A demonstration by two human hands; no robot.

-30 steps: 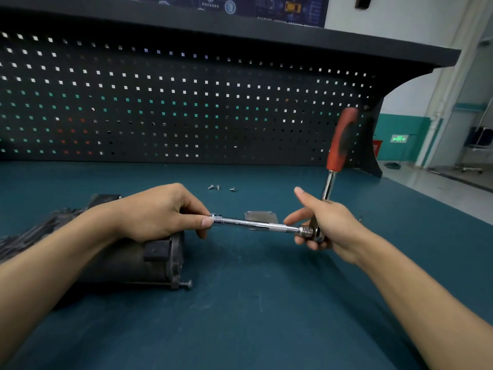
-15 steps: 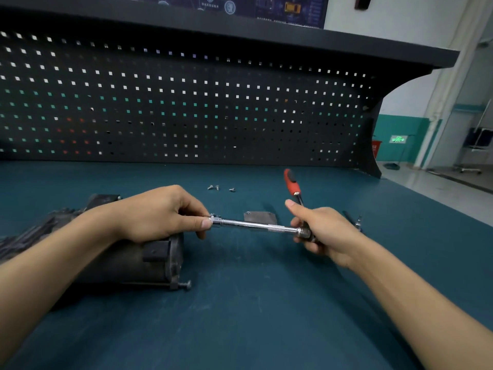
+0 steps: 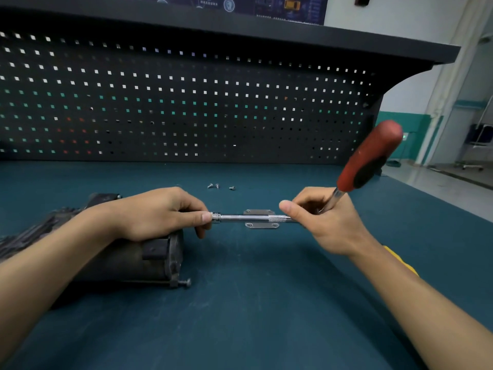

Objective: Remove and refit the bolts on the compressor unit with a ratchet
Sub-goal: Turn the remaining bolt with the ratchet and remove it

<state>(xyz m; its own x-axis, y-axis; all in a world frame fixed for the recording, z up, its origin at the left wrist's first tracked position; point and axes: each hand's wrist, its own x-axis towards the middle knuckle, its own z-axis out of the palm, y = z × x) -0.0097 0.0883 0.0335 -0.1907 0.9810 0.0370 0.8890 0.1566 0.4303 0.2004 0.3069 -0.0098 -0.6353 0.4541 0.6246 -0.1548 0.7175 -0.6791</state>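
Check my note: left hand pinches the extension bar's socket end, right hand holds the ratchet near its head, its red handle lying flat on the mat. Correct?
Not quite. The head view shows the ratchet with its red handle raised off the mat, tilted up and rightward above the right hand that grips it. The rest stands: the left hand pinches the socket end of the extension bar.

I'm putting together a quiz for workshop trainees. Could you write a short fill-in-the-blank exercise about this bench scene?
1. The ratchet has a black and ____ handle.
2. ____ loose bolts lie on the mat near the pegboard.
3. The ____ hand rests on the compressor unit, its fingers pinching the extension bar.

Missing words: red; Three; left.
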